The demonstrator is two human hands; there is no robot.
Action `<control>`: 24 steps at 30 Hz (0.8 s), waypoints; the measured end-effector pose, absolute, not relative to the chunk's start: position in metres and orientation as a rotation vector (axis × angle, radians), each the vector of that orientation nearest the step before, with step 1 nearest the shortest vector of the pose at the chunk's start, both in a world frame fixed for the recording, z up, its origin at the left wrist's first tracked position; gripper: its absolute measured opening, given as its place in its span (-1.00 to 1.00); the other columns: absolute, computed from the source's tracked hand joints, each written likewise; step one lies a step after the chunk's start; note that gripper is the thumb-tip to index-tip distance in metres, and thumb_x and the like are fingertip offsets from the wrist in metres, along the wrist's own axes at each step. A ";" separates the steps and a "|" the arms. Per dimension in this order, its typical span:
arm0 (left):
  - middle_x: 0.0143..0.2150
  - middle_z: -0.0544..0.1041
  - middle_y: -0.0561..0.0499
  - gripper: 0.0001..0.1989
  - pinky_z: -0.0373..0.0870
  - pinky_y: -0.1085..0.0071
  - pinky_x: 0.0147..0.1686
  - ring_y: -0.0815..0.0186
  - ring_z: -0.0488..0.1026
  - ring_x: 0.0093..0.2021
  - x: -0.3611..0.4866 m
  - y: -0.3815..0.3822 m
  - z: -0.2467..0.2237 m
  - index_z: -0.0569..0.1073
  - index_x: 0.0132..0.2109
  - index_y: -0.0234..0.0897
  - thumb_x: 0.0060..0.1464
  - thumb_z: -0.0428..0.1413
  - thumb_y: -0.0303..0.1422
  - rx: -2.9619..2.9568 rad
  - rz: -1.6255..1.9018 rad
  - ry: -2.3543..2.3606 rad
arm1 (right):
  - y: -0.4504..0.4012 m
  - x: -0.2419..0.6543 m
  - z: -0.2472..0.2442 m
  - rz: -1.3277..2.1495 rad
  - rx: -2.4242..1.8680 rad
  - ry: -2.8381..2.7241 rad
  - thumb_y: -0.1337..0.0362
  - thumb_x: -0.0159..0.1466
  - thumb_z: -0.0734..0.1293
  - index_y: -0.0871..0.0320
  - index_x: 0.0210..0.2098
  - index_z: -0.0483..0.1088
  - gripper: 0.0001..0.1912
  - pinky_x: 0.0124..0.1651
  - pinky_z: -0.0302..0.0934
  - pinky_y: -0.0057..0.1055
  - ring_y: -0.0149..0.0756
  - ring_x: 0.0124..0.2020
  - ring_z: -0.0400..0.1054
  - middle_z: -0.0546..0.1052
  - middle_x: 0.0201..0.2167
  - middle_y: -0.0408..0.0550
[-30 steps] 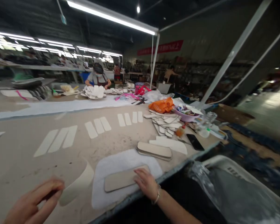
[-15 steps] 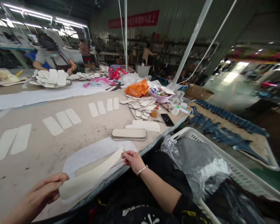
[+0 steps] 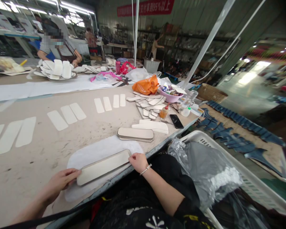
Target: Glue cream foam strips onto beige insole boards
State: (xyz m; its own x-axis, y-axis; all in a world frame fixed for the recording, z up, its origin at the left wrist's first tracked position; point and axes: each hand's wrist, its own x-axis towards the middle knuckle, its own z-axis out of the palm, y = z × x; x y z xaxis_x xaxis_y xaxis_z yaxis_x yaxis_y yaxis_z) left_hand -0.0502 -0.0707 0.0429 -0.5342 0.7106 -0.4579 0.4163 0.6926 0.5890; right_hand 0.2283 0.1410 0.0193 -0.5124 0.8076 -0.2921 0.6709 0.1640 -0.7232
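Note:
A long cream strip with rounded corners [image 3: 103, 167] lies flat near the table's front edge, over a larger white sheet [image 3: 85, 156]. At its left end, my left hand [image 3: 64, 180] pinches the edge between thumb and fingers. The fingers of my right hand [image 3: 138, 161], with a bracelet at the wrist, close on the strip's right end. Just beyond is a stack of similar dark-edged strips [image 3: 135, 134], with white pieces [image 3: 151, 126] behind it.
Behind are a pile of pads [image 3: 150, 105], a glue bottle [image 3: 164, 111], a phone [image 3: 176, 121], an orange bag [image 3: 146, 85] and a purple basin [image 3: 171, 96]. A white crate [image 3: 205, 140] stands at right. A person [image 3: 59, 47] sits across the table.
The cream strip, raised and curved before, now lies flatter. My left hand has moved up and right with its end. The view has shifted slightly.

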 end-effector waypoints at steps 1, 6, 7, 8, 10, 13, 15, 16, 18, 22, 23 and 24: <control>-0.66 0.19 0.15 -0.51 0.10 0.49 -0.58 0.39 0.17 -0.59 -0.050 -0.066 0.041 0.43 -0.43 -0.25 -0.05 -0.04 0.11 0.819 0.535 2.171 | 0.143 0.226 0.019 1.228 -1.464 -2.311 0.26 0.16 0.27 0.18 -0.43 0.49 -0.82 -0.23 0.15 -0.50 -0.35 -0.34 0.39 0.56 -0.44 -0.07; -0.56 0.40 0.06 -0.58 0.19 0.42 -0.45 0.26 0.35 -0.44 -0.051 -0.047 0.040 0.45 -0.45 -0.24 -0.05 -0.02 0.03 0.841 0.427 2.263 | 0.153 0.219 0.016 1.097 -1.508 -2.459 0.24 0.15 0.25 0.18 -0.43 0.52 -0.78 -0.24 0.14 -0.47 -0.29 -0.32 0.41 0.57 -0.42 -0.03; -0.53 0.44 0.05 -0.58 0.21 0.40 -0.42 0.24 0.38 -0.41 -0.052 -0.044 0.040 0.46 -0.44 -0.24 -0.04 -0.03 0.03 0.858 0.401 2.270 | 0.155 0.218 0.015 1.084 -1.517 -2.475 0.24 0.15 0.25 0.17 -0.42 0.52 -0.77 -0.24 0.14 -0.46 -0.28 -0.31 0.41 0.57 -0.42 -0.03; -0.50 0.46 0.04 -0.57 0.21 0.39 -0.40 0.22 0.39 -0.38 -0.053 -0.043 0.038 0.46 -0.42 -0.24 -0.03 -0.04 0.02 0.870 0.374 2.273 | 0.156 0.217 0.015 1.075 -1.525 -2.489 0.24 0.15 0.25 0.17 -0.42 0.52 -0.77 -0.25 0.14 -0.46 -0.27 -0.31 0.41 0.57 -0.42 -0.02; -0.49 0.48 0.03 -0.56 0.21 0.38 -0.38 0.20 0.41 -0.36 -0.055 -0.042 0.035 0.47 -0.41 -0.24 -0.02 -0.06 0.02 0.892 0.319 2.284 | 0.158 0.216 0.014 1.067 -1.539 -2.511 0.24 0.14 0.26 0.16 -0.43 0.53 -0.78 -0.25 0.15 -0.46 -0.27 -0.32 0.42 0.57 -0.42 -0.02; -0.51 0.48 0.03 -0.56 0.21 0.38 -0.41 0.20 0.42 -0.39 -0.058 -0.041 0.031 0.47 -0.42 -0.24 -0.03 -0.06 0.03 0.913 0.268 2.294 | 0.159 0.215 0.014 1.061 -1.553 -2.535 0.26 0.11 0.27 0.15 -0.43 0.54 -0.81 -0.26 0.15 -0.47 -0.29 -0.32 0.42 0.58 -0.42 -0.04; -0.54 0.48 0.03 -0.57 0.20 0.38 -0.43 0.22 0.42 -0.44 -0.057 -0.041 0.031 0.47 -0.42 -0.25 -0.04 -0.04 0.02 0.912 0.256 2.290 | 0.159 0.215 0.015 1.058 -1.559 -2.546 0.27 0.10 0.28 0.15 -0.43 0.53 -0.82 -0.27 0.15 -0.48 -0.29 -0.32 0.42 0.58 -0.42 -0.04; -0.55 0.47 0.03 -0.58 0.20 0.39 -0.44 0.23 0.41 -0.46 -0.056 -0.040 0.032 0.47 -0.43 -0.25 -0.04 -0.04 0.01 0.907 0.254 2.287 | 0.159 0.215 0.015 1.061 -1.561 -2.550 0.28 0.10 0.28 0.15 -0.43 0.53 -0.82 -0.27 0.15 -0.48 -0.30 -0.33 0.41 0.58 -0.42 -0.05; -0.58 0.47 0.04 -0.62 0.20 0.39 -0.45 0.24 0.41 -0.48 -0.054 -0.038 0.036 0.46 -0.43 -0.24 -0.04 -0.03 -0.03 0.902 0.252 2.287 | 0.159 0.215 0.015 1.075 -1.562 -2.556 0.28 0.10 0.28 0.15 -0.44 0.53 -0.83 -0.29 0.15 -0.49 -0.31 -0.36 0.41 0.57 -0.45 -0.06; -0.58 0.48 0.04 -0.69 0.20 0.39 -0.44 0.25 0.41 -0.47 -0.049 -0.036 0.042 0.47 -0.45 -0.24 -0.08 0.00 -0.10 0.910 0.247 2.329 | 0.160 0.214 0.016 1.107 -1.546 -2.568 0.30 0.10 0.27 0.16 -0.45 0.51 -0.83 -0.32 0.14 -0.52 -0.34 -0.39 0.40 0.55 -0.50 -0.08; -0.57 0.48 0.04 -0.69 0.20 0.39 -0.43 0.25 0.42 -0.46 -0.048 -0.037 0.042 0.47 -0.44 -0.23 -0.08 0.00 -0.10 0.908 0.249 2.344 | 0.160 0.214 0.017 1.110 -1.541 -2.571 0.30 0.10 0.27 0.16 -0.46 0.51 -0.84 -0.33 0.14 -0.52 -0.34 -0.39 0.40 0.55 -0.51 -0.08; -0.57 0.49 0.04 -0.69 0.20 0.39 -0.42 0.24 0.42 -0.45 -0.047 -0.038 0.042 0.48 -0.43 -0.23 -0.08 0.00 -0.09 0.903 0.253 2.363 | 0.160 0.215 0.018 1.110 -1.536 -2.574 0.30 0.10 0.27 0.17 -0.46 0.51 -0.84 -0.33 0.13 -0.52 -0.34 -0.39 0.40 0.55 -0.51 -0.08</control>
